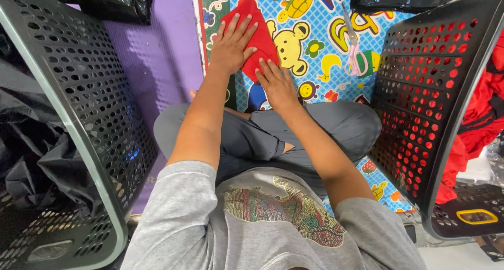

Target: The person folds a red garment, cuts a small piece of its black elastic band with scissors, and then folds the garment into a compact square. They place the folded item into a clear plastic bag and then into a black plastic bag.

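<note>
While both hands press flat, red cloth (pixel 257 36) lies on mat (pixel 315 65).

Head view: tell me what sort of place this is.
Probably a home floor used for sorting cloth: a cartoon-printed foam play mat, two perforated black plastic baskets, and pink-handled scissors.

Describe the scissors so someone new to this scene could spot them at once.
Start at the bright cartoon play mat on the floor ahead of the seated person, between the two black perforated baskets. Beside the right basket, to the right of the red cloth under both hands, lie the scissors. They are the only slim metal thing there, with pale pink handles toward the person.
</note>
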